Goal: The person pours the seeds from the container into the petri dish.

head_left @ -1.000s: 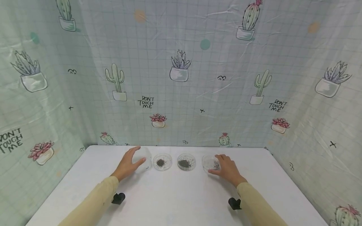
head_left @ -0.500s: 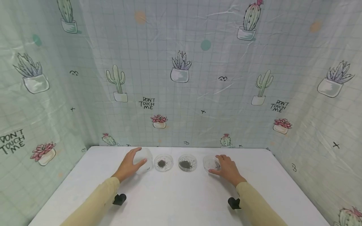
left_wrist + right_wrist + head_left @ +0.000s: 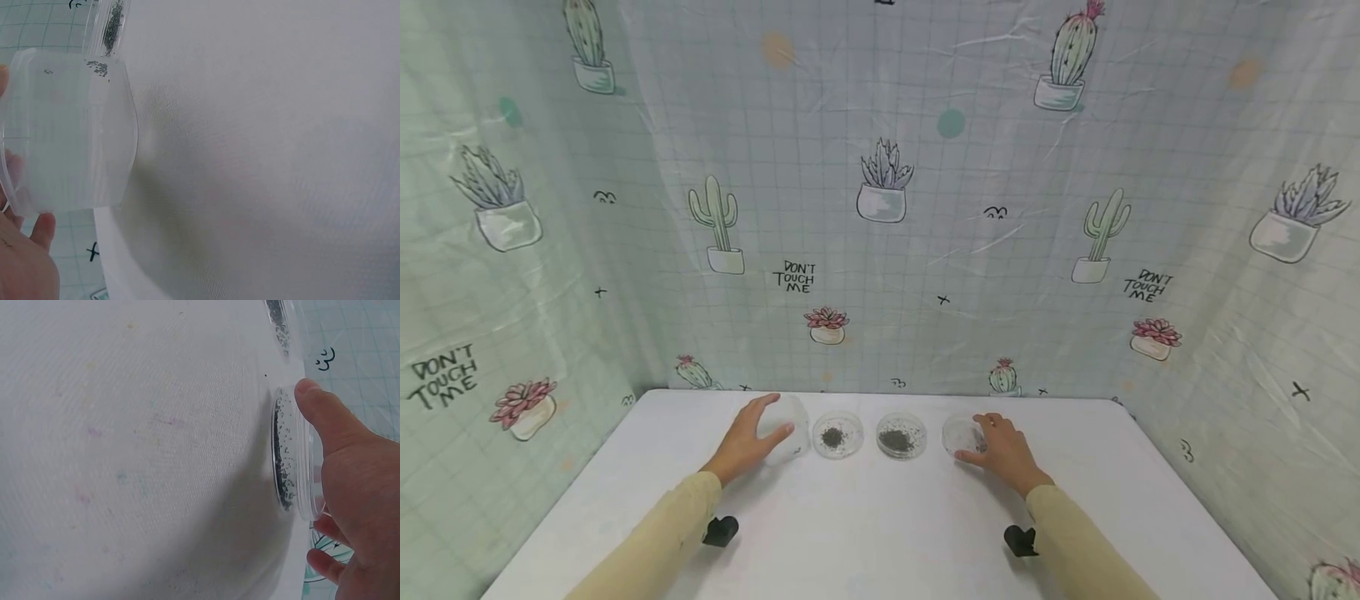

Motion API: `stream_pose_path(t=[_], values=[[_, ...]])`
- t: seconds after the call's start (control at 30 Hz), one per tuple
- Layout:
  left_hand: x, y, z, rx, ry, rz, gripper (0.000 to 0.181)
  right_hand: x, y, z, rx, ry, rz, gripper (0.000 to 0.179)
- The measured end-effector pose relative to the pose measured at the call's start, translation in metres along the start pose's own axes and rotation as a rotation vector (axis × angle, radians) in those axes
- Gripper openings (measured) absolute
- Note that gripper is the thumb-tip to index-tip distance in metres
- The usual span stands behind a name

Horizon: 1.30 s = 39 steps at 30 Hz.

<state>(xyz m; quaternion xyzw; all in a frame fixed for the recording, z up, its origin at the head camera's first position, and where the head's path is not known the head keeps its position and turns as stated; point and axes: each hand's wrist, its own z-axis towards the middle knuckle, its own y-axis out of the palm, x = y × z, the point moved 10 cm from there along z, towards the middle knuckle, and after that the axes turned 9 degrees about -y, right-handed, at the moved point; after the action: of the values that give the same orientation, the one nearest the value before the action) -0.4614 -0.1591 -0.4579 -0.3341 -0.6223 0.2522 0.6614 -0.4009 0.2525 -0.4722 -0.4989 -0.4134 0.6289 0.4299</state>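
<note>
Clear plastic is making up everything the hands are working with: the left hand [image 3: 741, 446] is curling thumb and fingers round a clear plastic cup [image 3: 784, 435] that is standing on the white surface [image 3: 880, 533] at the left end of a row, so its grip is grasping the cup, while the right hand [image 3: 1003, 454] is pinching the rim of the rightmost petri dish [image 3: 961, 433] between thumb and fingers, its grip grasping that dish at the right end of the row. Between them two more petri dishes [image 3: 838, 435] [image 3: 901, 434] are sitting just beside each other, each carrying a small heap of dark granules, and the right wrist view is showing the same specks scattered inside the held dish [image 3: 289, 456]. The risk, as I am judging it, is lying in how shallow and light these dishes are looking: a tilt or a jerk of the right hand could be sending granules over the low rim, and the cup, being close to the neighbouring dish, could be knocking it if swung sideways. A few specks are clinging near the cup's wall in the left wrist view [image 3: 97, 65]. The only readable writing is "DON'T TOUCH ME", repeating on the cactus-patterned backdrop [image 3: 880, 208]; no brand or label is showing on the cup or the dishes.
</note>
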Motion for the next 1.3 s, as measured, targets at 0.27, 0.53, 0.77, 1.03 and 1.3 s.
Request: stream_pose_path(t=[0.27, 0.53, 0.77, 1.03, 1.3], values=[[0.001, 0.0, 0.0, -0.004, -0.004, 0.001, 0.074, -0.001, 0.002, 0.003, -0.004, -0.012, -0.013, 0.082], [0.004, 0.001, 0.002, -0.005, 0.002, 0.001, 0.074, 0.002, 0.004, 0.001, -0.011, -0.009, -0.016, 0.08], [0.006, 0.005, 0.005, -0.018, 0.002, -0.004, 0.074, 0.007, 0.005, -0.001, -0.016, -0.002, -0.022, 0.079], [0.009, 0.003, 0.004, -0.023, 0.028, 0.036, 0.075, 0.0, 0.0, -0.003, -0.001, -0.005, -0.012, 0.077], [0.01, -0.002, 0.006, -0.034, 0.025, 0.093, 0.077, -0.015, -0.01, 0.001, 0.045, -0.048, -0.028, 0.066]])
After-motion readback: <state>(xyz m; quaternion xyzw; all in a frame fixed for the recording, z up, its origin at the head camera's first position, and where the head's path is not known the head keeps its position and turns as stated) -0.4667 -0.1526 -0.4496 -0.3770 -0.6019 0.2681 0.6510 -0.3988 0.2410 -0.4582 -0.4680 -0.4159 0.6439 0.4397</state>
